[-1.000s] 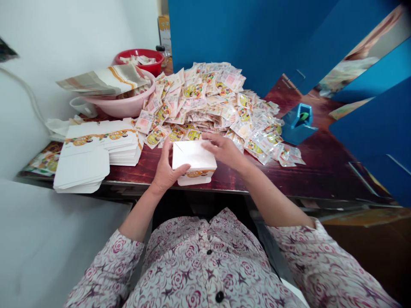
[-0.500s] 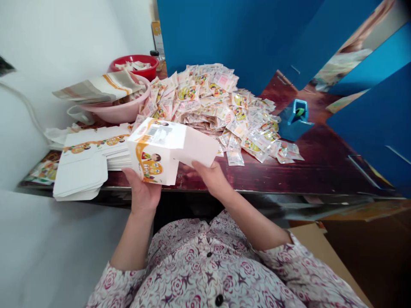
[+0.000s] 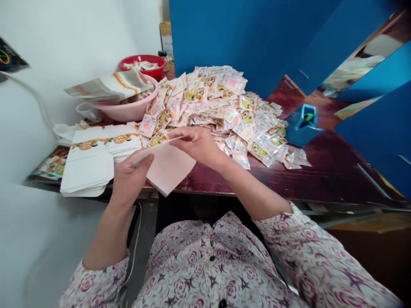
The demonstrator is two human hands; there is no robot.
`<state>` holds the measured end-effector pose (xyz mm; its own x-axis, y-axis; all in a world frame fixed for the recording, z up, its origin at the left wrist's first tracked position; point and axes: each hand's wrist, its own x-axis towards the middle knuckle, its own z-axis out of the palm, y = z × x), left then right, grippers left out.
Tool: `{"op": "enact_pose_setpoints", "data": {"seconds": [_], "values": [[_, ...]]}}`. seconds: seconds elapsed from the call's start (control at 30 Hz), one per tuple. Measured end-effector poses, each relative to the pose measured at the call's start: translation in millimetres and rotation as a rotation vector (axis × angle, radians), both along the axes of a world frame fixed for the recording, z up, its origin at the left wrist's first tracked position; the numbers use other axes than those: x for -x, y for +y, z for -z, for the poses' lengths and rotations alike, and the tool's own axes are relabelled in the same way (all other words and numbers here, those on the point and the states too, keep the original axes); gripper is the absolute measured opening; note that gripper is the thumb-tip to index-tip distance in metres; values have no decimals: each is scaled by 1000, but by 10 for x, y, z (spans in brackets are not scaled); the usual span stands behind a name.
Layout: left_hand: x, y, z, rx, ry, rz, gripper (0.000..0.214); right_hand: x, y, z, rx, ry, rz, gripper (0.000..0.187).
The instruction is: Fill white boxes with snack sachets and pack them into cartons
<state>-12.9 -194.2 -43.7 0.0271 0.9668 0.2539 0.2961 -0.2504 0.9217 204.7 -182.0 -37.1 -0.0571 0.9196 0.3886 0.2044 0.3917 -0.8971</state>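
Note:
Between my hands, over the front edge of the table, is a cardboard box (image 3: 171, 167) turned so that its plain pale side faces me. My left hand (image 3: 130, 175) grips its left end, thumb on the near face. With fingers bent over the upper edge, my right hand (image 3: 201, 145) pinches the box from the far right. The printed faces are turned out of sight. Flat printed cartons (image 3: 86, 164) lie stacked to the left of my left hand. Beyond my right hand a large heap of small printed sachets (image 3: 221, 102) covers the table.
A pink basin (image 3: 128, 111) with folded packaging across it stands behind the cartons, a white cup (image 3: 88, 112) beside it. Farther back sits a red basin (image 3: 144, 64). A blue tape dispenser (image 3: 302, 128) stands right of the sachets. Blue panels (image 3: 244, 38) rise behind the table (image 3: 334, 175).
The box has been turned, its printed faces giving way to a plain side. My right hand has moved from the lower right flap up to the top edge.

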Motion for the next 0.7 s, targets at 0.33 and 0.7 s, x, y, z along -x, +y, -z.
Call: {"op": "enact_pose_setpoints", "data": {"seconds": [0.33, 0.7], "values": [[363, -56, -105, -170, -407, -487, 32, 235, 841, 763, -46, -587, -26, 37], [142, 182, 110, -292, -507, -346, 36, 184, 742, 1091, -138, -941, 46, 40]]}}
